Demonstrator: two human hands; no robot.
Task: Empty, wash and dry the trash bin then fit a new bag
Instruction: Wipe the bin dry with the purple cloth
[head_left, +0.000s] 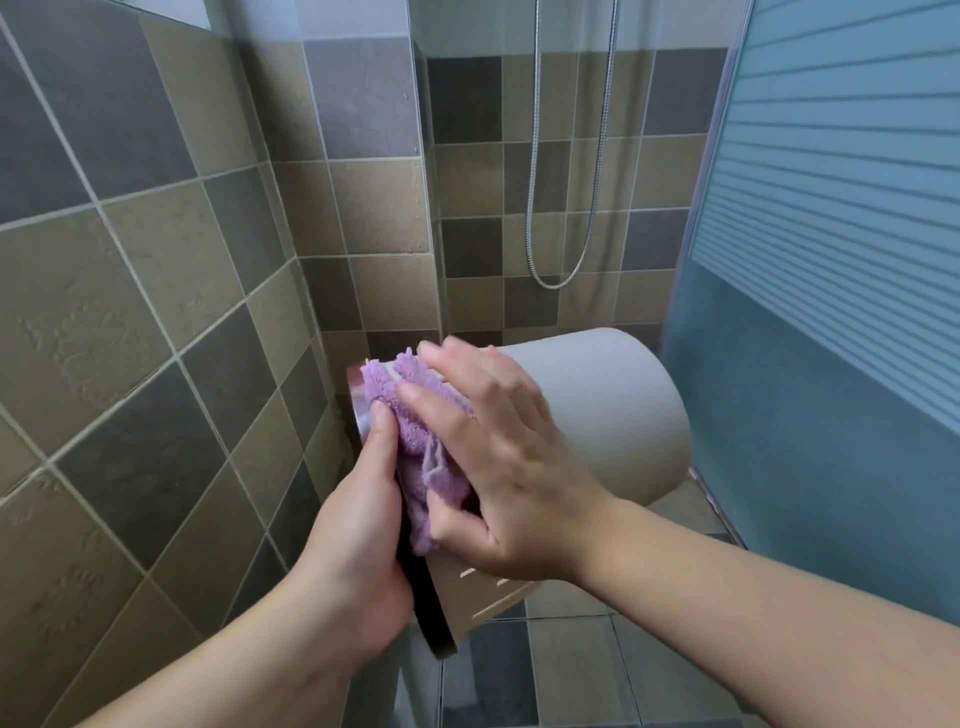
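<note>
2 bare forearms enter from the bottom edge. Left hand (358, 540) grips the open rim end of the trash bin (597, 415): thumb lies up along the metal rim band (357, 400), remaining fingers wrap out of sight behind or inside the mouth. Right hand (493, 462) lies on the bin's side wall with fingers extended and spread; it presses a purple cloth (421, 457) flat against the bin, thumb tucked at the cloth's lower edge. Fingertips are slightly motion-blurred.

Bin: beige, cylindrical, held off the floor and tipped on its side, mouth toward the left, closed base toward the right and away from the camera. Dark interior shows as a narrow strip just below the left hand. 3 short pale marks show on the wall near the rim; too small to read. Cloth bunches over the rim, between the 2 hands, touching both.

Below: tiled floor (566, 670) in grey and tan squares. Left: tiled wall (130, 291), same colours. Behind the bin: shower corner with a metal shower hose (563, 283) hanging in a loop. Right: frosted glass shower door (831, 260) with horizontal stripes.
</note>
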